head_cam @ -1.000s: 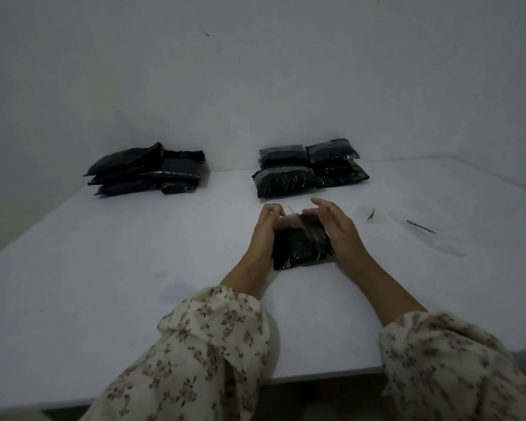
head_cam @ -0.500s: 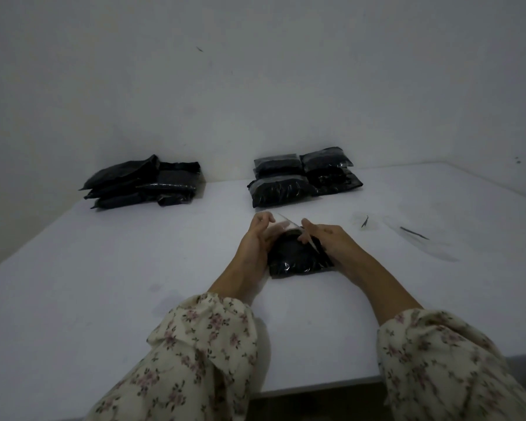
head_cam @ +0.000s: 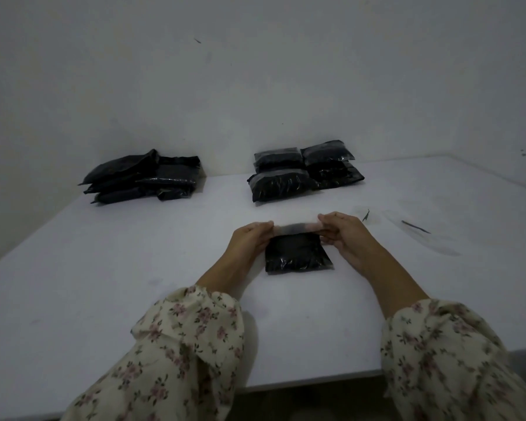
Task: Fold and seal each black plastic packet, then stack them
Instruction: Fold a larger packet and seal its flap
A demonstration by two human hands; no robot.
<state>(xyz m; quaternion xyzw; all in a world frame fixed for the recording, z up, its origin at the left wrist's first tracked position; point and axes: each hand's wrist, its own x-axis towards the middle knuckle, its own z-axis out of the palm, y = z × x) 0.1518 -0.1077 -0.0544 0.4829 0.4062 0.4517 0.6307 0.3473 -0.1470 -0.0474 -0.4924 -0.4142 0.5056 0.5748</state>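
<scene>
**Flap held across the packet's far side**

The black packet (head_cam: 298, 252) lies on the table (head_cam: 104, 284), near the middle of its front edge. The left hand (head_cam: 249, 238) and right hand (head_cam: 343, 235) each pinch one end of the clear flap (head_cam: 295, 227), which runs left to right. I judge the fold comes toward me.

Open table (head_cam: 110, 299) runs wide to either side of the packet (head_cam: 296, 253) pinched by the left hand (head_cam: 251, 241) and right hand (head_cam: 346, 235). A left pile (head_cam: 140, 177) and a centre pile (head_cam: 304, 174) of black packets block the back edge by the wall (head_cam: 255, 86), a lane open between them. Dark scraps (head_cam: 415, 226) lie off to the right.
</scene>
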